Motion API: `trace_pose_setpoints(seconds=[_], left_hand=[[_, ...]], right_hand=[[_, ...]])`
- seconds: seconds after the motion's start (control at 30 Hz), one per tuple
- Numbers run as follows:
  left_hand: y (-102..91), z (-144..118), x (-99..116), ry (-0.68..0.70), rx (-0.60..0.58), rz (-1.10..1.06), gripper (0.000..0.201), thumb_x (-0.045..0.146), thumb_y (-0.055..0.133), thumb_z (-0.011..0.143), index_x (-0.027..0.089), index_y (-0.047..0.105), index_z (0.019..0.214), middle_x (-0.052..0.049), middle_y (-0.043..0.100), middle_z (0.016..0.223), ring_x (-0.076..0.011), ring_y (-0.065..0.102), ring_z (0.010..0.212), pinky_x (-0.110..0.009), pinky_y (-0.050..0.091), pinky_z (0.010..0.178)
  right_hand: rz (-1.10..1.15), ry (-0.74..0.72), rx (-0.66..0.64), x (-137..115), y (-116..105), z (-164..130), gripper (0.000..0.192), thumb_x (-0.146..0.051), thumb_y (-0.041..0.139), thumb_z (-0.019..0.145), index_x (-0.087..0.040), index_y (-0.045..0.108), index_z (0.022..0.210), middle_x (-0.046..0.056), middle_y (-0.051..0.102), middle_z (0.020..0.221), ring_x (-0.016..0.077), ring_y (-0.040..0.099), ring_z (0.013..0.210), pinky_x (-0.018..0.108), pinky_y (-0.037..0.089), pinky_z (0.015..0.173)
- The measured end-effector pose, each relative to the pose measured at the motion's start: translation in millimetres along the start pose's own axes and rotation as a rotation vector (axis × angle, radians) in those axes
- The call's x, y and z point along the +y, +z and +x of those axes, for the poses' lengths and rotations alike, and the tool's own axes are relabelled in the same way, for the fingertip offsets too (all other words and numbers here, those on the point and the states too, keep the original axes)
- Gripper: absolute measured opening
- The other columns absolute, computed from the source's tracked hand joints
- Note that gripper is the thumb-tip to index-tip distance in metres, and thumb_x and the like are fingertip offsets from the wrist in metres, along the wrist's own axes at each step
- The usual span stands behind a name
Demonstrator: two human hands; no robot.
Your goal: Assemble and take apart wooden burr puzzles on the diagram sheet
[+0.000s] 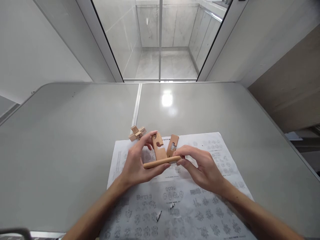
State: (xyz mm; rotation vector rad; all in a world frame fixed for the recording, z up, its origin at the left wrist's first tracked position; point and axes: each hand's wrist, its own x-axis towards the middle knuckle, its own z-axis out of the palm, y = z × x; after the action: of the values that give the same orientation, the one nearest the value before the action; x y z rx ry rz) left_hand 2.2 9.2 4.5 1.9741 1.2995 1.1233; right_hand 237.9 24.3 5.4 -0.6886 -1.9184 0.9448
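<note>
Head-worn view, forward-down over table (75, 133)

There are two hands, a left hand (136, 165) and a right hand (202, 168). They hold three flat wooden pieces (161, 153). One small wooden cross puzzle (137, 133) and one big printed sheet (175, 193) lie on the table.

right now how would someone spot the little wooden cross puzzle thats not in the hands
Start at the printed instruction sheet on the grey table. Just off its far-left corner, beyond the left hand, sits the small wooden cross puzzle. Unlike the flat notched pieces held in both hands, it is already interlocked and lies untouched.
</note>
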Motion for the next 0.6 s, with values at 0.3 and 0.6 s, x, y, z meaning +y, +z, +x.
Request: trace_pose_setpoints(seconds=[0.3, 0.6], left_hand=[[1.1, -1.0, -2.5, 0.123, -0.033, 0.017, 0.067, 0.037, 0.084, 0.088, 0.027, 0.055, 0.148, -0.011, 0.074, 0.125, -0.0261, 0.073, 0.108, -0.043, 0.062, 0.093], [-3.5, -6.7, -8.7, 0.295, 0.087, 0.313, 0.035, 0.01, 0.062, 0.103, 0.028, 0.066, 0.132, 0.001, 0.076, 0.085, -0.0142, 0.068, 0.07, -0.027, 0.053, 0.064]], right_hand=[[0.221, 0.206, 0.012, -2.5, -1.3, -0.1, 0.018, -0.034, 0.053, 0.113, -0.023, 0.065, 0.105, 0.002, 0.068, 0.08, 0.0177, 0.066, 0.073, 0.034, 0.055, 0.069], [0.362, 0.257, -0.059, -3.0, -6.1, -2.1, 0.023, -0.038, 0.053, 0.113, -0.022, 0.065, 0.102, 0.001, 0.066, 0.072, 0.016, 0.06, 0.064, 0.032, 0.049, 0.06]])
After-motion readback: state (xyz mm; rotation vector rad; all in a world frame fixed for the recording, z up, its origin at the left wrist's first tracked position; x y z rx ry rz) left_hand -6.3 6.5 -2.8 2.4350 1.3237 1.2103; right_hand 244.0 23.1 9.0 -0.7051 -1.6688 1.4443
